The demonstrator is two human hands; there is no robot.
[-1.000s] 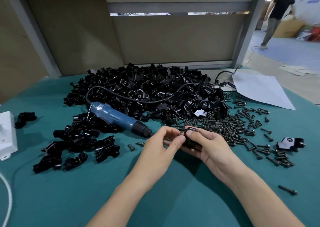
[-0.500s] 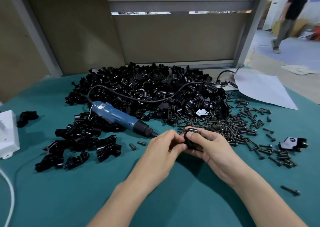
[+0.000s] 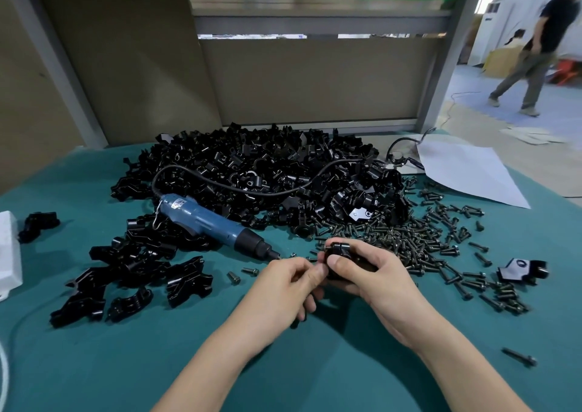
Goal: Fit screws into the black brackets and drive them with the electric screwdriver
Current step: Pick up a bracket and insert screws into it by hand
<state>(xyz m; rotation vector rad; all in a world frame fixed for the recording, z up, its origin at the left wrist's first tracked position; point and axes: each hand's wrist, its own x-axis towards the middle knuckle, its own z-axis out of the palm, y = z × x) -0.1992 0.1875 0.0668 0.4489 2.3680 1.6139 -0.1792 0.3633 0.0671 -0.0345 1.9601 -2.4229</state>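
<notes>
Near edge of the surface (image 3: 94, 364): open cloth, passable. Far side closed off by the bracket heap (image 3: 252, 172). Electric screwdriver (image 3: 208, 221) lies across the left approach, smaller bracket cluster (image 3: 132, 273) beside it. Loose screws (image 3: 434, 241) litter the right.

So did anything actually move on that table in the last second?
Hardly. The right hand still grips the black bracket and the left hand still pinches at its edge, barely shifted. The person in the background walked further right. The electric screwdriver, bracket pile and loose screws stayed put.
</notes>
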